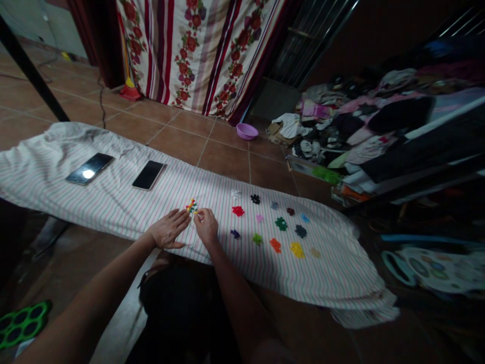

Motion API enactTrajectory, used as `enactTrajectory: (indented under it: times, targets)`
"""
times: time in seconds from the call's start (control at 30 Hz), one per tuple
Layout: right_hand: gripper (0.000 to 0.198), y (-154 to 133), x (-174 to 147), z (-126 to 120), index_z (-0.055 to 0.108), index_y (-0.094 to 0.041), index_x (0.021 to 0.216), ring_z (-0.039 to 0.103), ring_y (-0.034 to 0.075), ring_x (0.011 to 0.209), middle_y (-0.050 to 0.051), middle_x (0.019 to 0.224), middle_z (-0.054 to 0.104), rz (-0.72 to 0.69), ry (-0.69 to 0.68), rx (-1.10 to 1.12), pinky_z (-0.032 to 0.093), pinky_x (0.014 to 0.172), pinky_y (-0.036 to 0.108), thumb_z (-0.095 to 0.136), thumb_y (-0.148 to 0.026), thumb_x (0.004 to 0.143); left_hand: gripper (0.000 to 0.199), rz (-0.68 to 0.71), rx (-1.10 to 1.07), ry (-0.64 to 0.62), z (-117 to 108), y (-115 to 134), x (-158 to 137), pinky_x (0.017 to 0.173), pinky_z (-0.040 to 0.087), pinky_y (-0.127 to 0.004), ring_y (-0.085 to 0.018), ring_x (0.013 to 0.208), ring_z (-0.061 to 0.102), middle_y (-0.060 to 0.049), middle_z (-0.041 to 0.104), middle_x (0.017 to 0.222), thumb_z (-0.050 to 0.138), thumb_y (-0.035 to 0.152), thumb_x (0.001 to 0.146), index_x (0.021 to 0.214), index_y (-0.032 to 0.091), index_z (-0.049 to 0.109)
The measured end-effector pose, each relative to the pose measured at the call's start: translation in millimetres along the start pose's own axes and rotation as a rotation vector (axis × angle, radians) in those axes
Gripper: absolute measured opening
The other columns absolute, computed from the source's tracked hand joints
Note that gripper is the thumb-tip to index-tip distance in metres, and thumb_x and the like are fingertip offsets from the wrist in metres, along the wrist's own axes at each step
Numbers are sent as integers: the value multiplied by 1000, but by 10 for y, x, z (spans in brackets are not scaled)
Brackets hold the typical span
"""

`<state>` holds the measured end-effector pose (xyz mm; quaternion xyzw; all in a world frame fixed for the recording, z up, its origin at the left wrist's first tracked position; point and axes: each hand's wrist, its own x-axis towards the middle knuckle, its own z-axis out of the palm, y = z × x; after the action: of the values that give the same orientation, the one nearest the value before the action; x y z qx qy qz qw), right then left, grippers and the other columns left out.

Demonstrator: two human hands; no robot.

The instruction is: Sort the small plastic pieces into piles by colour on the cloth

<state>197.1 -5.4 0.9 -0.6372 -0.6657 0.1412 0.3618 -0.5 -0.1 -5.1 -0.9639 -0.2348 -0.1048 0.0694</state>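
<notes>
Right hand (206, 226) in close, fingertips pinched on a tiny yellow piece (196, 213), with the small red, yellow and green cluster (191, 205) at its eleven o'clock! Left hand (171, 229) lies flat, fingers extended, on the white striped fabric cloth (113, 212); little coloured heaps (281, 224) at three o'clock.
</notes>
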Motion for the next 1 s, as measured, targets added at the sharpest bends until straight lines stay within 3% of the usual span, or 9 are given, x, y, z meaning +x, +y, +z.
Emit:
enactTrajectory:
  times: [0.4,0.53,0.67,0.83,1.0]
  targets:
    - [12,-7,-21,-29,61,-22,90,61,16,76,2,84,66,90,28,64,49,77,27,52,-21,81,79,-11,7,14,-37,4,-3,110,31,-54,-41,135,39,-29,46,142,46,63,90,139,1,45]
    - [20,-12,-75,-85,64,-23,99,63,16,83,2,91,68,64,19,94,50,82,27,51,-21,84,77,-2,-2,27,-36,1,-12,110,30,-54,-40,135,40,-28,47,141,47,61,90,139,2,46]
    - [18,48,-169,-155,67,-23,96,64,15,84,3,92,70,29,-40,173,52,82,26,52,-23,86,75,-12,-6,36,-20,2,-21,110,31,-53,-40,135,40,-28,45,143,49,60,89,139,3,46]
    - [19,149,-330,-279,66,-25,98,68,14,77,0,88,72,155,-85,359,55,73,27,52,-34,90,75,-3,2,55,-2,-2,-28,110,32,-53,-41,135,41,-28,46,142,52,58,88,138,2,47]
    - [14,188,-462,-477,65,-24,94,70,14,71,0,81,72,242,-98,395,56,67,27,56,-33,87,74,0,17,71,-19,-3,-23,109,33,-52,-40,134,41,-28,47,141,50,59,89,137,2,48]
